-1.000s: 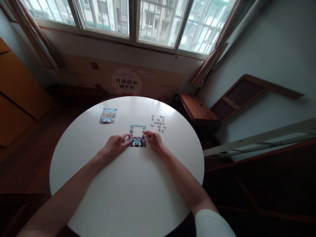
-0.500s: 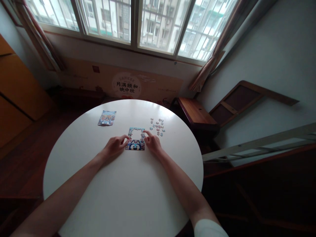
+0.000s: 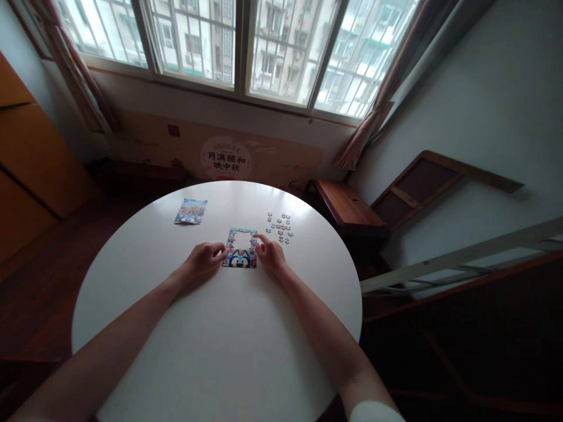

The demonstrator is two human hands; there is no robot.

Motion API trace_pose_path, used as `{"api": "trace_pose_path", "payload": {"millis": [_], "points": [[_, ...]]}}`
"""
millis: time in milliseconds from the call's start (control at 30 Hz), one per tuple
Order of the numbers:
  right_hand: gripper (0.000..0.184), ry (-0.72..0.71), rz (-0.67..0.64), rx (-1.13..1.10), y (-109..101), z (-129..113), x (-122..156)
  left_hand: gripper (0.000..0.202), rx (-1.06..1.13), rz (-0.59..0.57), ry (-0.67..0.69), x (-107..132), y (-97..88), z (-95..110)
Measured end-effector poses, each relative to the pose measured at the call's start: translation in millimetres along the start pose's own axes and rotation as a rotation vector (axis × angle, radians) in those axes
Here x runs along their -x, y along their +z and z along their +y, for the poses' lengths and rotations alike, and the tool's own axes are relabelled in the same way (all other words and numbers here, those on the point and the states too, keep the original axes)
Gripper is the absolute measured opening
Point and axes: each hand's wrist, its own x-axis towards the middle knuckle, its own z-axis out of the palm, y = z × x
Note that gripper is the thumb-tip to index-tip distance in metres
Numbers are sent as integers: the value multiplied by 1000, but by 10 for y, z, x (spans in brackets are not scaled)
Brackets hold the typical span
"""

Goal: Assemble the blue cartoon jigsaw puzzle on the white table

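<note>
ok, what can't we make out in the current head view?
In the head view:
Left hand: whether it touches the puzzle, too small to tell.
Right hand: curled fingertips, hidden under the hand.
Loose pieces: their prints, too small.
Printed item: whether packet or sheet, too small.
Round table: near rim, cut off by the bottom edge.

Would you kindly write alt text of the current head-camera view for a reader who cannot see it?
A person's left hand and right hand flank a partly assembled, colourful rectangular jigsaw puzzle on a round white table. Small loose multicoloured pieces lie beyond the right hand; a colourful printed packet lies farther left.
</note>
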Motion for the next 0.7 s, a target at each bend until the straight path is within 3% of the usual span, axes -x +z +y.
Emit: {"api": "trace_pose_path", "payload": {"millis": [533,700], "points": [[28,26,71,-344,60,113,-75,44,-85,59,1,18,11,-29],[28,18,77,-358,90,132,-87,42,-90,66,27,37,20,-35]]}}
